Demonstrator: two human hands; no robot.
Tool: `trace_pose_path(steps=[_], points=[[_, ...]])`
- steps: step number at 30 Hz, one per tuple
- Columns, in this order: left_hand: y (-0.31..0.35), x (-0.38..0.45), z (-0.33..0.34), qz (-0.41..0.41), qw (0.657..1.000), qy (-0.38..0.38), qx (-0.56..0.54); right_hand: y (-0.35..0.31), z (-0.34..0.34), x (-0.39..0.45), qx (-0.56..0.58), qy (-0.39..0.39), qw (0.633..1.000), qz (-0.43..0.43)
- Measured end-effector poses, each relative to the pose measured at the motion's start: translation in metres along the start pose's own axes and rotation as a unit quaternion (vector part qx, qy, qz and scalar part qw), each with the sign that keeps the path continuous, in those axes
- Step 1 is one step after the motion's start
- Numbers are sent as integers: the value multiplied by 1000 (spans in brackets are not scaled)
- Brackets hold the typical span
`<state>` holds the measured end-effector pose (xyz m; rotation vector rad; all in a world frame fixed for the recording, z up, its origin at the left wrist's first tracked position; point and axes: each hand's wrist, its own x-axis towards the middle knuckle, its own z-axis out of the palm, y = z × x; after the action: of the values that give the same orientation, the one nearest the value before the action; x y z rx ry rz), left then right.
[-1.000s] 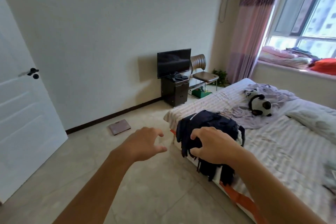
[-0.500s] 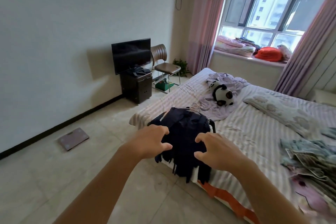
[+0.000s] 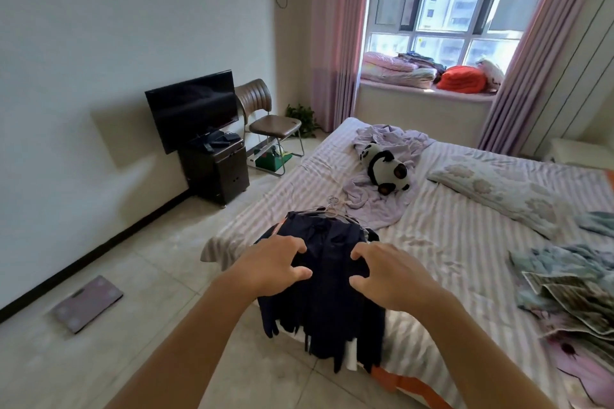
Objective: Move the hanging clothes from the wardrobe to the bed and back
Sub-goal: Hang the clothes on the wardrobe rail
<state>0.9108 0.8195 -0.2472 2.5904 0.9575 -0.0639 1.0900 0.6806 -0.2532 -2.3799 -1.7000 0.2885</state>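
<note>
Plenty of open tile floor point(image 3: 139, 279) on the left, only a flat scale point(image 3: 87, 303) lying out there. On the bed point(image 3: 458, 242) the striped stretch right of the dark clothes pile point(image 3: 327, 292) is bare, but a panda toy point(image 3: 387, 169) on a crumpled purple sheet point(image 3: 375, 206) blocks the far side, with a pillow point(image 3: 498, 192) and rumpled bedding point(image 3: 571, 282) (messy heap) along the right.

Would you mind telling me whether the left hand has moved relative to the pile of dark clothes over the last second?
Yes. The left hand has moved right, from over the floor onto the dark clothes lying on the bed.
</note>
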Motion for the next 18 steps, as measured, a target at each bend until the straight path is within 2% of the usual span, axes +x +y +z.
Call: trace_pose_path(steps=[9,18], points=[[-17,120,-21,1,1000,-11,-6,43,-9,108,-3,-1,1000,1],[-71,261,-33,23,999,-27,-11,73,7,244,-5,-7,1000,25]])
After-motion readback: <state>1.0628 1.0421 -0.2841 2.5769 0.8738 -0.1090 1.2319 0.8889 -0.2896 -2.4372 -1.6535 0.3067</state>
